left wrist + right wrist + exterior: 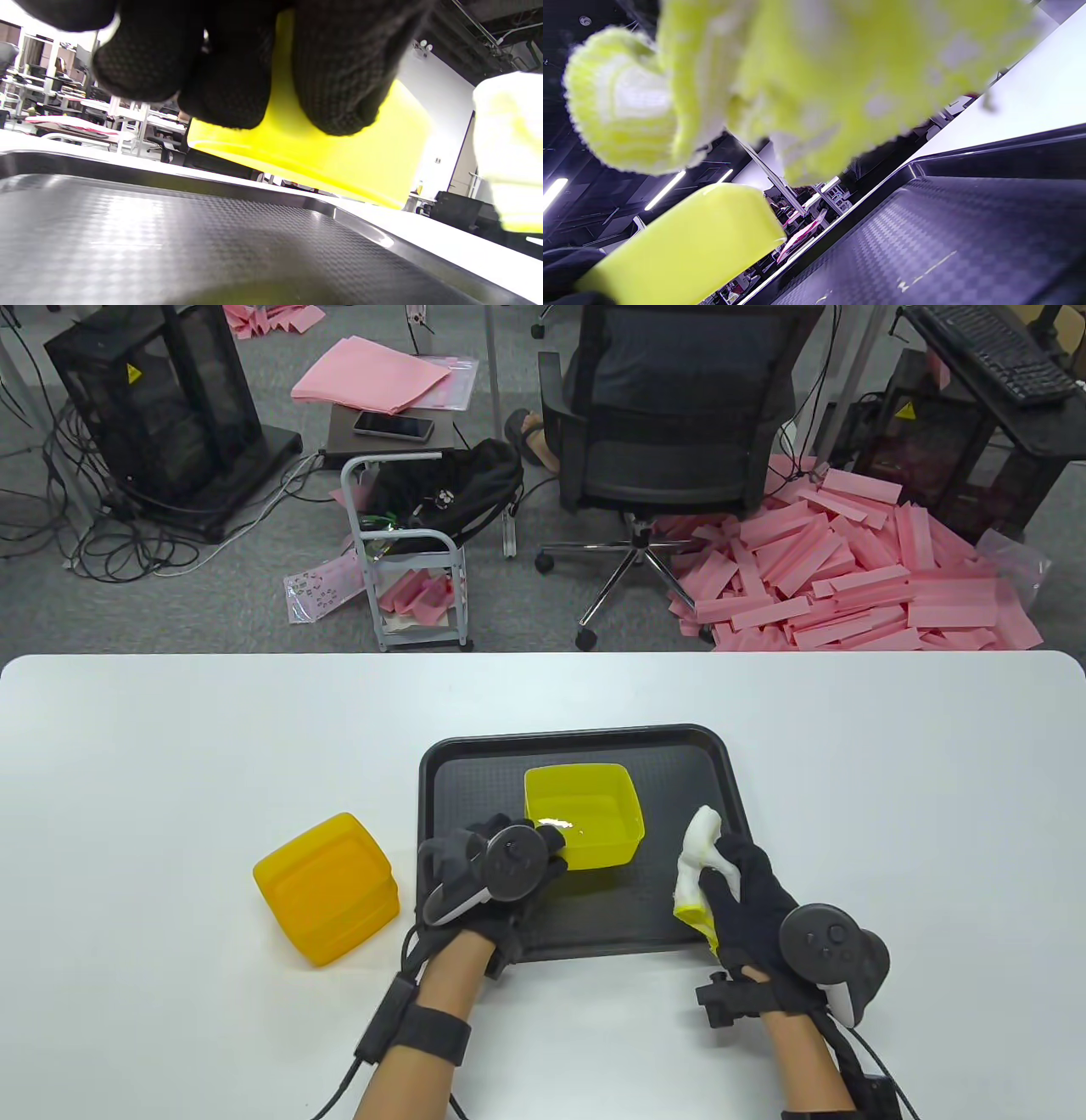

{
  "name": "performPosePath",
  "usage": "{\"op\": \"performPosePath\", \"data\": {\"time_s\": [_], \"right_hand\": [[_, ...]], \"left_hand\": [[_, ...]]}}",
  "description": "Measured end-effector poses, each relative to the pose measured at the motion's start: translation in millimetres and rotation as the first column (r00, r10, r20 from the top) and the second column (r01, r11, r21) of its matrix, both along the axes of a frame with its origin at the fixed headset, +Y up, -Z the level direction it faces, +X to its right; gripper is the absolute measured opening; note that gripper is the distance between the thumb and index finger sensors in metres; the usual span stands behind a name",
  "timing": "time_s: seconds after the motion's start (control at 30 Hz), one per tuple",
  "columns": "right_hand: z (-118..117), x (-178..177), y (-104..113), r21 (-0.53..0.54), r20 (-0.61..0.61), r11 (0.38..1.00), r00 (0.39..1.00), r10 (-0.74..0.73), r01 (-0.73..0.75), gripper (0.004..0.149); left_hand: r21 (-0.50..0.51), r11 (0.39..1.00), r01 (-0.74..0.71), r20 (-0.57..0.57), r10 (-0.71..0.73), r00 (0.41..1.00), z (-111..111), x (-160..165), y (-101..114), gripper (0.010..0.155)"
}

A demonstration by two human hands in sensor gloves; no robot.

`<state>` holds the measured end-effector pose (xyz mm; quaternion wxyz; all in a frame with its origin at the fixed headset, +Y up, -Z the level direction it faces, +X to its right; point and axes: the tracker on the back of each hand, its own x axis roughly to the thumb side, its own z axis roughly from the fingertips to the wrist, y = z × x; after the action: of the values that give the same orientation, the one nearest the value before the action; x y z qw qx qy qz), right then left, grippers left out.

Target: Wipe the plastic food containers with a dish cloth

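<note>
Both hands over the tray, one on a container and one on the cloth.

The left hand grips the near wall of the yellow container, lifted and tilted above the black tray. The right hand holds the bunched dish cloth just beside it; its fingers seem wrapped around it. An orange container sits on the white table, left of the tray.

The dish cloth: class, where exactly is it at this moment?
In the table view, the dish cloth is gripped in the right hand over the black tray's right edge, right of the yellow container.
</note>
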<state>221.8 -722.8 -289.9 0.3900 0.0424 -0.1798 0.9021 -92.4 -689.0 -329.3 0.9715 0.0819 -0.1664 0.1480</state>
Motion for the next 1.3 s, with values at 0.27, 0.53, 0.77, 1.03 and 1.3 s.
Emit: {"op": "performPosePath", "data": {"time_s": [0.27, 0.53, 0.77, 1.03, 1.3], "right_hand": [[2.9, -6.4, -0.1, 0.004, -0.017, 1.0, 1.0, 0.023, -0.023, 0.053], [3.7, -12.9, -3.8, -0.012, -0.043, 0.998, 0.997, 0.065, -0.066, 0.053], [4.7, -20.4, -6.5, -0.028, -0.073, 0.993, 0.991, 0.11, -0.112, 0.054], [10.8, -34.5, 20.5, 0.048, -0.143, 0.987, 0.977, 0.16, -0.155, 0.053], [15.8, -100.2, 86.3, 0.183, -0.328, 0.791, 0.722, 0.609, -0.584, 0.05]], "left_hand": [[0.082, 0.996, -0.044, 0.006, 0.043, 0.999, 63.3, -23.8, 6.4, 0.041], [0.092, 0.993, -0.07, 0.056, 0.065, 0.996, 89.8, -34.5, 0.3, 0.041], [0.054, 0.991, -0.119, 0.068, 0.115, 0.991, 87.9, -43.7, -12.3, 0.04], [0.003, 0.984, -0.177, 0.088, 0.176, 0.98, 84.6, -45.3, -16.9, 0.04], [0.016, 0.985, -0.171, 0.105, 0.168, 0.98, 88.3, -41.2, -15.8, 0.04]]}}
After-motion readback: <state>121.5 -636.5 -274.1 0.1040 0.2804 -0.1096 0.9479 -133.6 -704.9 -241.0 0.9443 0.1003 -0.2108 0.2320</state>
